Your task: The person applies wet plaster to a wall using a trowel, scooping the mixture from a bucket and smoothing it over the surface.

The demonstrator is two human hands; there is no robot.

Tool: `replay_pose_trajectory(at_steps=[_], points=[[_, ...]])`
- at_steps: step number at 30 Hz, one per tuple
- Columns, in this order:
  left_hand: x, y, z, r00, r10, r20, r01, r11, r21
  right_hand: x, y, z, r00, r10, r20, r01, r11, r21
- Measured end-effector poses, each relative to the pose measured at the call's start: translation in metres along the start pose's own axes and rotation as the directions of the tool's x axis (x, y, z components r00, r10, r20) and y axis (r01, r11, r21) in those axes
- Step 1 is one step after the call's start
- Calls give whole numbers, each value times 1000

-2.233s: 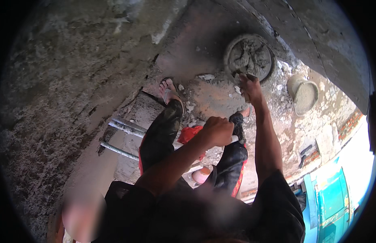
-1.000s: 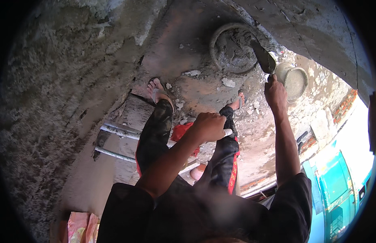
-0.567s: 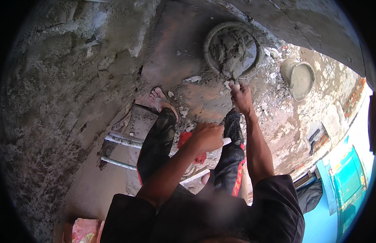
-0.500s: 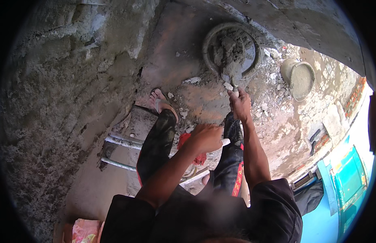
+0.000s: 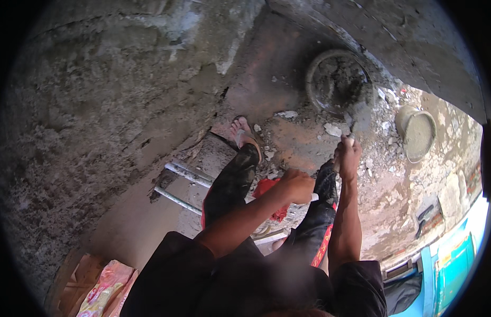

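My right hand [image 5: 348, 157] grips the pale handle of a trowel [image 5: 358, 114], whose grey, mortar-smeared blade reaches the near rim of a round tub [image 5: 311, 87]. Inside that tub lies wet grey mortar [image 5: 340, 79]. In front of my right knee, my left hand [image 5: 298, 187] is closed around a white handle [image 5: 314, 197]; only its end shows, and the rest is hidden behind my fist and forearm. A red cloth or bag [image 5: 266, 187] lies below, between my legs.
A bucket [image 5: 406, 119] of grey mix stands right of the tub. Broken rubble [image 5: 332, 129] litters the ground. A rough plastered wall [image 5: 97, 116] rises on the left, with pale metal bars [image 5: 187, 174] beside my left leg. A dark tool [image 5: 424, 216] lies far right.
The whole view has swung left, so the tub, bucket and hands appear farther right and lower. The trowel blade has drawn back slightly from the mortar. Both hands keep their grips.
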State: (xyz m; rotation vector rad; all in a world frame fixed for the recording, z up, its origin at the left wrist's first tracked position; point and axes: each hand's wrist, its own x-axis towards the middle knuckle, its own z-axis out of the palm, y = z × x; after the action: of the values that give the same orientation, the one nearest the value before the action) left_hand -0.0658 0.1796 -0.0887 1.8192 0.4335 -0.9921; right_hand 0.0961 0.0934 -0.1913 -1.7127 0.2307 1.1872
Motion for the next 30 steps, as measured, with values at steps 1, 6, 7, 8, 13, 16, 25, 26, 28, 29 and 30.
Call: replay_pose_trajectory(at_steps=[1, 6, 7, 8, 13, 16, 25, 26, 28, 29, 30], points=[[0, 6, 11, 996, 29, 80, -33, 998, 57, -9, 0, 7, 997, -50, -60, 56, 993, 102], [2, 24, 130, 808, -20, 588, -177, 945, 276, -32, -5, 79, 793, -293, -535, 335, 942, -19], [3, 11, 174, 879, 32, 475, -132, 975, 179, -36, -7, 100, 742, -333, -582, 356, 931, -79], [6, -8, 226, 936, 70, 346, -101, 992, 72, -37, -10, 114, 687, -376, -622, 374, 916, -141], [-47, -98, 220, 951, -11, -308, -287, 332, -899, -52, 70, 275, 939, -336, 67, 324, 805, -497], [-156, -53, 53, 934, -272, -232, 150, 887, -436, -133, -11, 279, 844, -526, 100, 535, 822, -196], [-245, -74, 44, 741, -110, -663, 79, 994, -77, 9, -82, -23, 934, -348, 79, 140, 152, -978], [-242, -70, 42, 737, -129, -663, 95, 992, -87, 26, -91, -30, 941, -329, 76, 125, 132, -983], [-231, -62, 35, 759, -116, -641, 93, 993, -70, 72, -73, -37, 944, -303, 134, 177, 119, -977], [-224, -60, 29, 776, -92, -624, 81, 996, -46, 104, -42, -41, 925, -333, 186, 243, 138, -960], [-222, -58, 30, 780, -73, -621, 77, 997, -20, 129, -15, -44, 894, -374, 248, 321, 148, -935]])
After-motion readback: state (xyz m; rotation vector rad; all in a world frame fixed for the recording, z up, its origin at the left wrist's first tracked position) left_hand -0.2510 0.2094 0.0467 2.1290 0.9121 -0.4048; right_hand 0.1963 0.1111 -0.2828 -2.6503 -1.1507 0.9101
